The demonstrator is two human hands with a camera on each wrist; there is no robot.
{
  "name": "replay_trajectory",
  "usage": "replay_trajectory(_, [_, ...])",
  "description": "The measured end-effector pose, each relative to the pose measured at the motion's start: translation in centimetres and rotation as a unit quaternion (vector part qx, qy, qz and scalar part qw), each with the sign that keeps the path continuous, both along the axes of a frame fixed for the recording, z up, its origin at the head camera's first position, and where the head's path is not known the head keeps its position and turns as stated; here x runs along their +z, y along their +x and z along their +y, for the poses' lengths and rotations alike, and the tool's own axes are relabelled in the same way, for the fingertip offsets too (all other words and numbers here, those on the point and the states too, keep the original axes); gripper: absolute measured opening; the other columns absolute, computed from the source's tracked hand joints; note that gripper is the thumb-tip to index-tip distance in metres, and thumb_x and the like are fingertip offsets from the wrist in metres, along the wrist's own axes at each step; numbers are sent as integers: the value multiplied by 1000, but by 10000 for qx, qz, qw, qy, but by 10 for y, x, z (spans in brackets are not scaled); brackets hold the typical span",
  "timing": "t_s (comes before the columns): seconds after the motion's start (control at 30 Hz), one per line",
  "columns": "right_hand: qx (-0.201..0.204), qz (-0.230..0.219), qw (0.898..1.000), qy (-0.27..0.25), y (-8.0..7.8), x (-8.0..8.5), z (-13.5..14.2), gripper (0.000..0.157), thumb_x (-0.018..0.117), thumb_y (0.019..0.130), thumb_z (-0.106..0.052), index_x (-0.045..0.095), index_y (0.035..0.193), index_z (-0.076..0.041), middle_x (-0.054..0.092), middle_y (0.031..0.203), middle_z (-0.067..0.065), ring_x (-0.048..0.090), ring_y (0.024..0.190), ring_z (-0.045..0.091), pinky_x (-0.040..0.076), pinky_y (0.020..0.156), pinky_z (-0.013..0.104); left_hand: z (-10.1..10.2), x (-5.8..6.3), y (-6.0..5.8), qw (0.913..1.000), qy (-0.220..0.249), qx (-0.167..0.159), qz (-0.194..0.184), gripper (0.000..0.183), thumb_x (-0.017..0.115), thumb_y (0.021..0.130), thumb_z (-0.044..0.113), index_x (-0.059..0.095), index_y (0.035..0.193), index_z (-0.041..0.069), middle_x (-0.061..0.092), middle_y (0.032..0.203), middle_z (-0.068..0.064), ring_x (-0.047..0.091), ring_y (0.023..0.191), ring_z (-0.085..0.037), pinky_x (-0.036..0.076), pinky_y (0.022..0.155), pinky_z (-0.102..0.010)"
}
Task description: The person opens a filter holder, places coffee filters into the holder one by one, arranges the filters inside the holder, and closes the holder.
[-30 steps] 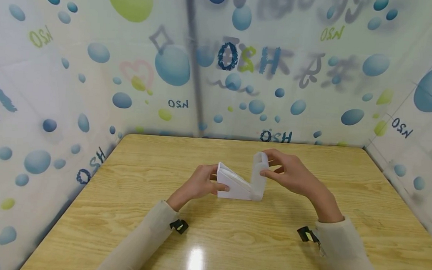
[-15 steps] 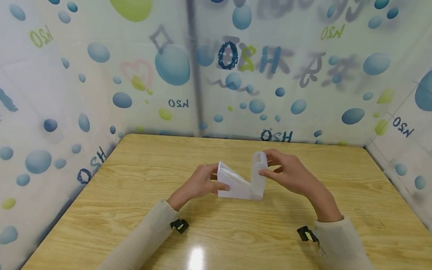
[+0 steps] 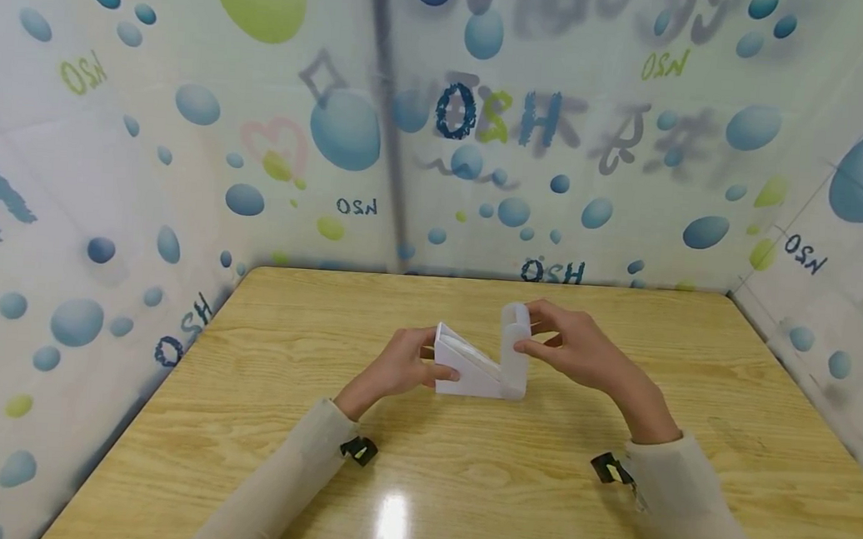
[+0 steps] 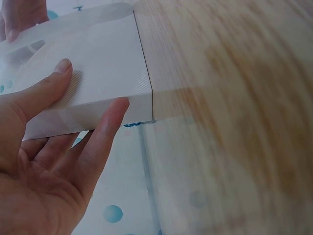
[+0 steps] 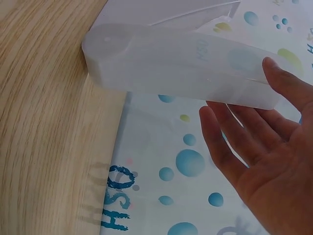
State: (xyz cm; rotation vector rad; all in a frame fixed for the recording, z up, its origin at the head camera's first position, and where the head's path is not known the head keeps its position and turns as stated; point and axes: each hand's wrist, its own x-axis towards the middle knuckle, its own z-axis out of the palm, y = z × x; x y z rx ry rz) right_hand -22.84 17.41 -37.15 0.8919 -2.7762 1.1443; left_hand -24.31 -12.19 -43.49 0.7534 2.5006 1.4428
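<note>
A white box [image 3: 467, 372] with a slanted open top stands on the wooden table, something pale showing inside along the slope. Its translucent lid [image 3: 513, 363] is hinged at the low right end and stands nearly upright. My left hand [image 3: 398, 363] holds the tall left end of the box, thumb on the near face and fingers round the end and behind. In the left wrist view the thumb presses the box's broad side [image 4: 110, 58]. My right hand [image 3: 580, 347] pinches the lid near its free end; in the right wrist view, the thumb is on one edge of the lid [image 5: 161, 63], fingers underneath.
The wooden table [image 3: 308, 319] extends around the box on every side. A patterned cloth [image 3: 475, 181] with blue and green dots hangs behind its far edge and along both sides. Dark straps sit at both sleeve cuffs.
My right hand has shifted slightly left, and the lid's free end has tilted a little toward the box with it. The left hand and the box stay in place.
</note>
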Motion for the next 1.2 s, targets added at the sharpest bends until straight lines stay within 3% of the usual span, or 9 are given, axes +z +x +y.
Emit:
replay_trajectory(0.27, [14, -64, 10000, -5, -1, -3, -1, 45, 73, 98, -22, 58, 139, -9, 70, 125, 12, 71, 113, 33, 65, 85, 45, 0, -1, -1, 10000, -31, 10, -20, 35, 83, 88, 9, 70, 121, 8, 75, 117, -15, 76, 105, -33, 65, 64, -31])
replay_trajectory(0.7, [74, -117, 9999, -7, -1, -4, -4, 44, 74, 98, -21, 59, 138, -9, 71, 125, 11, 71, 114, 33, 65, 86, 44, 0, -1, 0, 10000, 6, 33, -56, 36, 83, 88, 9, 70, 121, 9, 75, 116, -15, 76, 104, -33, 66, 66, -39])
replay_trajectory(1.2, [156, -188, 9997, -87, 0, -5, -8, 43, 74, 97, -18, 60, 136, -7, 71, 124, 11, 72, 113, 33, 65, 86, 42, 0, -1, -1, 10000, 1, 20, 13, 36, 84, 87, 9, 70, 121, 8, 75, 116, -15, 77, 103, -35, 65, 63, -31])
